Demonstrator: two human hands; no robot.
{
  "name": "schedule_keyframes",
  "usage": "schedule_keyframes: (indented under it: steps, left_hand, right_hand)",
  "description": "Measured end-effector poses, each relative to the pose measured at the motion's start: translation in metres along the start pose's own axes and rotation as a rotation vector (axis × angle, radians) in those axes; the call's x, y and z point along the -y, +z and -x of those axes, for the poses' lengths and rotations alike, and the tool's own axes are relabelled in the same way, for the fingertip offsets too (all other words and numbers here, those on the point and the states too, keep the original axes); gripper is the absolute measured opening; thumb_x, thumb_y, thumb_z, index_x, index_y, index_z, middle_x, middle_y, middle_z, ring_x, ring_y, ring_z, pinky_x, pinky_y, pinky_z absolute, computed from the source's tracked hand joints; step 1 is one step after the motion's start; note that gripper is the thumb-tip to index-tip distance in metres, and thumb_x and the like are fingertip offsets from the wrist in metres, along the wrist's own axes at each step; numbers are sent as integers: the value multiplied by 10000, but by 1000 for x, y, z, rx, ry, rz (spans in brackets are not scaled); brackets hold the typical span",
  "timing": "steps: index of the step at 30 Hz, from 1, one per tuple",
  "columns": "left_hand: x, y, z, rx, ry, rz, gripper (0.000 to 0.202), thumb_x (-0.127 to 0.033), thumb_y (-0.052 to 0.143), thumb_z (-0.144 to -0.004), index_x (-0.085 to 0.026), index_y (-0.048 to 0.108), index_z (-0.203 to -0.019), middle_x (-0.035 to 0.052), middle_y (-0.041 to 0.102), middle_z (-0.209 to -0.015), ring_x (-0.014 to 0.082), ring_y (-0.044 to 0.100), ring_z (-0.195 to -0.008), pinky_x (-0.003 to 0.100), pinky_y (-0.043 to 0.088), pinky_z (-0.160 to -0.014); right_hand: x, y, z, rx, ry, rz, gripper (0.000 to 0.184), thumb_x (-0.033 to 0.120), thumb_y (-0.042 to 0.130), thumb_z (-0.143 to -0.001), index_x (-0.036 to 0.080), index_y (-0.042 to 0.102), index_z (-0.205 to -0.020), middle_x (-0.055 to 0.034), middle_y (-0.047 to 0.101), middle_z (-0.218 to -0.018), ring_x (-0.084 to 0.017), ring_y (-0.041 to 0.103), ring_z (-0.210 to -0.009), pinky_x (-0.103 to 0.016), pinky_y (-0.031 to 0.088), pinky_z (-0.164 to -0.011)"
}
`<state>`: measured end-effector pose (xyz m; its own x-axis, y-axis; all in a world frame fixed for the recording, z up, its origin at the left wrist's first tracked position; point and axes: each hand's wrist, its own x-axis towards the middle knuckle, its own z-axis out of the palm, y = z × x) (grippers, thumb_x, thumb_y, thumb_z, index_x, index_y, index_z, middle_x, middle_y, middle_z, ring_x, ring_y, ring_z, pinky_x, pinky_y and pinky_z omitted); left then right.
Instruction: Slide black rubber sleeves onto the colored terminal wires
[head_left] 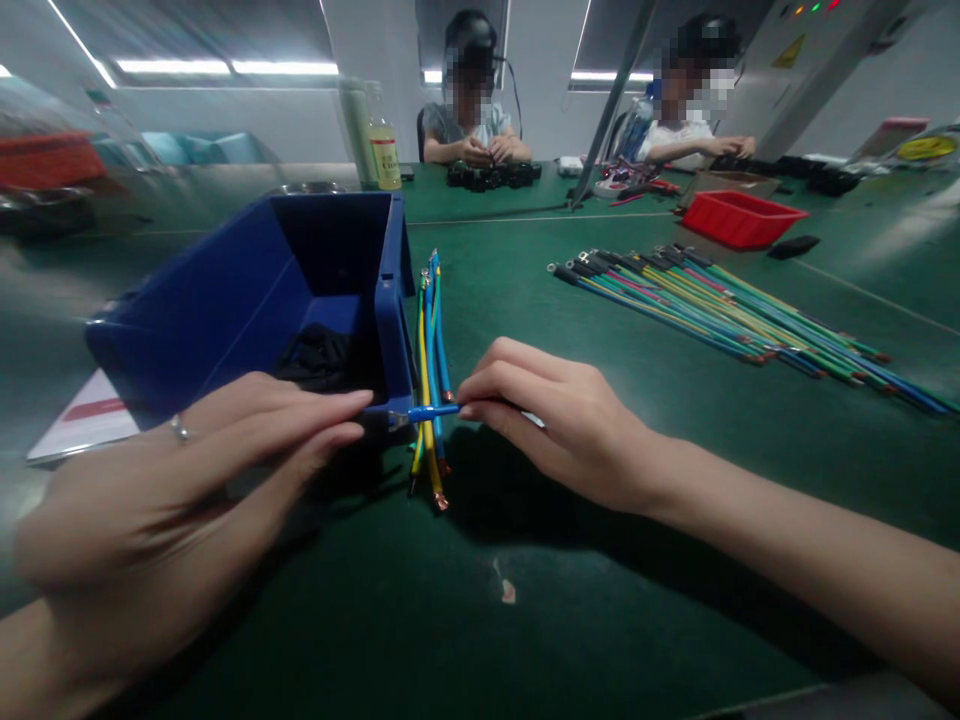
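Note:
Between its thumb and fingers my left hand (202, 470) pinches a short black sleeve (375, 420). My right hand (551, 415) pinches a blue wire (433, 410), whose left end carries a metal terminal (398, 419). The terminal meets the sleeve's opening or lies right at it; how far inside cannot be made out. Beneath the wire, a small bunch of yellow, green and blue wires (430, 350) lies on the table, bare copper ends toward me. Just behind my left hand stands a blue bin (390, 300) with black sleeves (319, 355) inside.
On the right of the green table (510, 290) lies a row of many wires (720, 300) with black-sleeved terminals. Behind them sits a red tray (739, 220). A bottle (383, 145) stands beyond the bin. Two people (472, 120) work across the table, near a slanted pole (611, 110).

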<state>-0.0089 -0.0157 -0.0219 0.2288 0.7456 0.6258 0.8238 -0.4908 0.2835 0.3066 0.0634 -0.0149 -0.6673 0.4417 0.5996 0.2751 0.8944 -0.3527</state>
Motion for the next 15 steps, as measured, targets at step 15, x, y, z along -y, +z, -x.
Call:
schedule_keyframes:
  steps: [15]
  left_hand:
    - [-1,1,2,26,128,-76,427,-543,633,-1217,-600,675,-1638,-77,857,-1301,184,807,-1037,323,573,-837]
  right_hand:
    - [2,1,0,-26,-8,-2,201,154,585,-1217,203,742,-1102,-59,785,-1074,-160,722,-874,-267,568,-775]
